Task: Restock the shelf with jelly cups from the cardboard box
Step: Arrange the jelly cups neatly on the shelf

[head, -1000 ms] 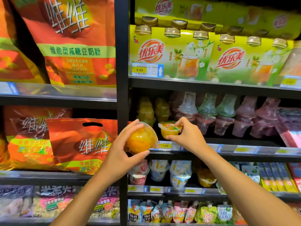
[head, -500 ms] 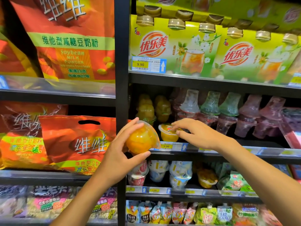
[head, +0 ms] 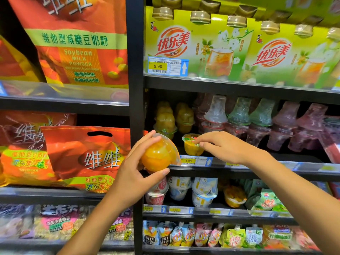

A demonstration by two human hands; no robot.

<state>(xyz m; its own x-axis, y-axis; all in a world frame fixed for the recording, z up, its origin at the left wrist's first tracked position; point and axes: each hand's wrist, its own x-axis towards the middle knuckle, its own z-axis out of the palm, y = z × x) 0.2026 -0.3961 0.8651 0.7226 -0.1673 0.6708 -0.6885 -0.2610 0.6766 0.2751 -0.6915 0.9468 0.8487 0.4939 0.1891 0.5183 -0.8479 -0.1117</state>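
My left hand (head: 134,173) grips an orange fruit jelly cup (head: 159,155), tilted on its side, in front of the black upright post. A second jelly cup (head: 192,146) stands upright at the front of the middle shelf (head: 257,170). My right hand (head: 224,147) hovers beside it with its fingers stretched out, the fingertips at the cup's lid. Stacked yellow jelly cups (head: 165,120) sit behind it at the shelf's left end. The cardboard box is out of sight.
Clear bottle-shaped jellies (head: 257,122) fill the rest of the middle shelf. Green drink packs (head: 202,48) stand above, tubs and cups (head: 184,190) below. Orange soybean powder bags (head: 86,155) fill the left bay. A black post (head: 136,107) divides the bays.
My right hand has let go of the small jelly cup on the shelf and drawn back to the right with fingers straightened. My left hand still holds its cup in the same spot.
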